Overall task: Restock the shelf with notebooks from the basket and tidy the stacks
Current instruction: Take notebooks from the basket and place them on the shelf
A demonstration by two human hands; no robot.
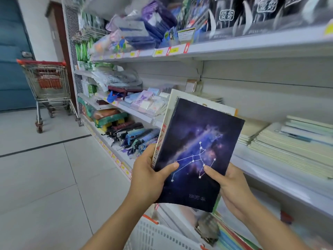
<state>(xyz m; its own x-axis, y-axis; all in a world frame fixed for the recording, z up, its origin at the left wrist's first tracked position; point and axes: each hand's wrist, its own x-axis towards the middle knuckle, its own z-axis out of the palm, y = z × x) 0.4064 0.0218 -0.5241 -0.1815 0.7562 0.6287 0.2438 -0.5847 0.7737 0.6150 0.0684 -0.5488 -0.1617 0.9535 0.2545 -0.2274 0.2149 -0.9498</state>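
Notebooks: a small bundle held upright in front of the shelf [270,170], above the basket; the front one is the galaxy notebook [198,152], dark blue-purple with a white constellation drawing, and a cream notebook [182,97] and a red-spined one stand behind it.
Left hand [149,177]: grips the bundle's left edge, thumb flat on the galaxy cover, fingers curled round the back.
Right hand [232,184]: grips the lower right corner of the bundle, thumb on the cover, fingers hidden behind.
Basket [153,235]: white plastic with orange trim, at the bottom of the view; more notebooks [228,237] with coloured edges lie inside.
Stacks [295,141]: pale notebooks lie flat in piles on the shelf to the right of the hands, their edges uneven.
Upper shelf [234,46]: packaged stationery above yellow price tags.
Trolley [46,87]: wire cart with red trim stands at the far end of the aisle, beside a blue door [12,51].
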